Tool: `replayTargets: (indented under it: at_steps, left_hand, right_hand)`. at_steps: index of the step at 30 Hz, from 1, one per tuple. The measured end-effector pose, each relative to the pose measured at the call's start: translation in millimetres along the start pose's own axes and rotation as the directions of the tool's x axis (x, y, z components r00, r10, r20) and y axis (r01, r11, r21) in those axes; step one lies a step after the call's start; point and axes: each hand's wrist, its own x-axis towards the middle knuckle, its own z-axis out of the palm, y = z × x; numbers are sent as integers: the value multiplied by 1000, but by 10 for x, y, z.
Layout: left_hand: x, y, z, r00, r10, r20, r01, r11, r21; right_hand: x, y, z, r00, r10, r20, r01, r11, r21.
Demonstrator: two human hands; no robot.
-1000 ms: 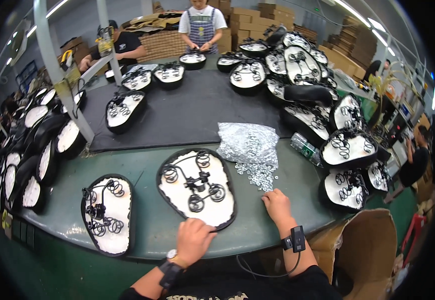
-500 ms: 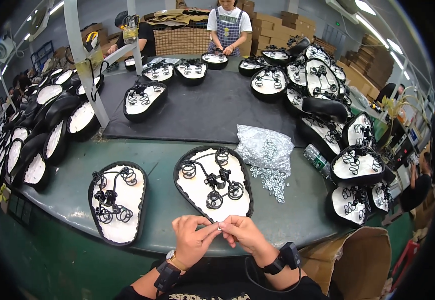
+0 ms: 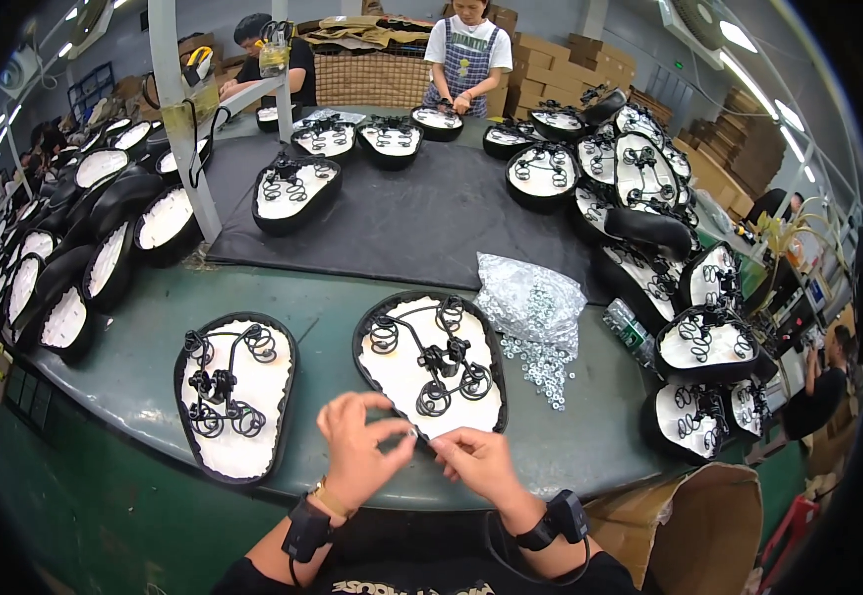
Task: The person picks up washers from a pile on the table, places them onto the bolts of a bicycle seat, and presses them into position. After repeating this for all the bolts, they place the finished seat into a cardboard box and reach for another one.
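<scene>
Pinched between the fingertips of both hands is a tiny silvery metal part [image 3: 413,433], too small to tell whether it is a washer or a nut; it sits in the narrow gap where the left hand [image 3: 357,446] and right hand [image 3: 479,464] come together, each closing thumb and forefinger on it from its own side. The two-handed pinch looks like a way to steady or turn something so small right over the work.

Directly beyond the fingertips lies an upturned black bicycle saddle with a white underside and black wire springs [image 3: 431,362], its narrow end toward the hands, underside up so the spring frame and its central clamp are open to reach. To the left of the left hand lies a second upturned saddle of the same kind [image 3: 236,392], set aside within easy reach on the green bench [image 3: 327,307].

Beyond and to the right of the right hand, a crumpled clear plastic bag of small silvery washers [image 3: 528,297] has spilled a loose scatter of washers [image 3: 540,362] toward the near saddle, close enough to pick from.

Farther out, a dark grey mat [image 3: 431,213] carries more upturned saddles, and rows of saddles [image 3: 74,258] crowd both sides. At the far end, a person in a checked apron [image 3: 468,55] works on another saddle.
</scene>
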Motion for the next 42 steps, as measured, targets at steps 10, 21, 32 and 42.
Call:
replayTargets:
  at_steps: [10, 21, 32, 42]
  left_hand:
    - [368, -485, 407, 974, -75, 213, 80, 997, -15]
    - [458, -549, 481, 887, -158, 434, 142, 987, 68]
    - [561, -451, 513, 863, -223, 453, 204, 975, 90]
    - [436, -408, 596, 899, -227, 376, 180, 971, 155]
  right_hand:
    - [384, -46, -237, 535, -785, 312, 465, -34, -885]
    - [467, 52, -223, 466, -849, 250, 553, 59, -831]
    - [489, 71, -250, 492, -838, 235, 563, 100, -820]
    - [402, 13, -155, 476, -853, 212, 468, 42, -883]
